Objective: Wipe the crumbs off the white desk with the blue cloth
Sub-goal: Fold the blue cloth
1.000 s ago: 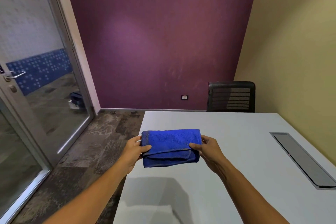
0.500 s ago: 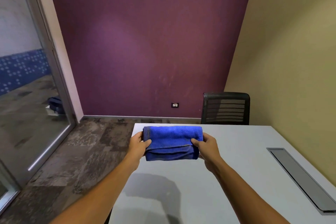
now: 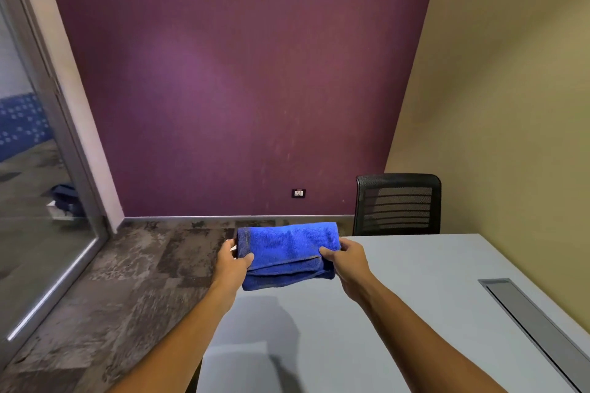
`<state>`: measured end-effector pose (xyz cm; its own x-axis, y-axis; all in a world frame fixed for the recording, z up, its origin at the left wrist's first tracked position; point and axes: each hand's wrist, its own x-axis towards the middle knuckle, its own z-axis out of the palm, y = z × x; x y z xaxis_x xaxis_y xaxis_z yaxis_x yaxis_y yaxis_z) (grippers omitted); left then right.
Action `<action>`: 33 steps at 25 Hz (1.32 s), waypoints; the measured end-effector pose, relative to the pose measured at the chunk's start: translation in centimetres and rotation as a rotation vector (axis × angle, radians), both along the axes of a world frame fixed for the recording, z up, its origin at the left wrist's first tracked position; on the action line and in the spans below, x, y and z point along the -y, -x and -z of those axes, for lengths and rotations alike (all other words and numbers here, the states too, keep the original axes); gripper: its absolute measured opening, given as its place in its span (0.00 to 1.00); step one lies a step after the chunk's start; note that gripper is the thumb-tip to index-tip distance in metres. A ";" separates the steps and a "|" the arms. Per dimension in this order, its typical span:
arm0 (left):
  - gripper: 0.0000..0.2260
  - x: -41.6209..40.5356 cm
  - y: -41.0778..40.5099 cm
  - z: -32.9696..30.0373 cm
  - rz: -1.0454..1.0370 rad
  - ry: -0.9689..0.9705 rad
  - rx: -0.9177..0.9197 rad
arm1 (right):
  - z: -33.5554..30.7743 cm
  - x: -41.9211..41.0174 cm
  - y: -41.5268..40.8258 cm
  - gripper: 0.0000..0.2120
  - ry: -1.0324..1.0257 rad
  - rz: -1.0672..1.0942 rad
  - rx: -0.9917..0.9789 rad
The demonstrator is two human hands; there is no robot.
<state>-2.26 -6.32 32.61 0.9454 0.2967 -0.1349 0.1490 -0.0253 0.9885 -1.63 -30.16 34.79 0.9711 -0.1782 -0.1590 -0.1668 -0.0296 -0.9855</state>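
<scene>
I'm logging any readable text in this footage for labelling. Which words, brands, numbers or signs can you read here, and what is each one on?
None can be read.
Wall socket on the purple wall: any marking is too small to read.
Blue cloth, held by the left hand and the right hand: no label or tag shows.
White desk, its grey cable tray and the black mesh chair: no text visible.

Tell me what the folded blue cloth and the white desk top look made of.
Folded blue cloth: soft looped fabric, probably microfibre or terry; fuzzy matte nap, stitched hem.
White desk top: smooth matte board, probably laminate; even colour, soft shadows, no grain.
</scene>
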 end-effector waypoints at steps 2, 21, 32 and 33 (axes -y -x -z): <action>0.08 -0.9 -1.3 0.8 -0.019 0.002 -0.029 | 0.7 -0.8 -1.7 0.04 0.032 0.011 -0.018; 0.15 -6.2 -12.9 19.3 0.024 0.095 -0.452 | 16.9 -6.6 -13.4 0.15 0.195 -0.051 -0.437; 0.16 -7.9 -22.1 23.4 -0.049 0.139 -0.455 | 22.0 -9.8 -22.4 0.11 0.124 0.013 -0.439; 0.16 -8.1 -23.0 23.6 -0.067 0.142 -0.442 | 22.2 -10.1 -23.6 0.10 0.111 0.021 -0.425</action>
<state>20.74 1.75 9.05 0.7673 0.3042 -0.5645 0.5537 0.1298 0.8226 21.92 -20.07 12.58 0.8192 -0.2360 -0.5226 -0.5587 -0.1233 -0.8201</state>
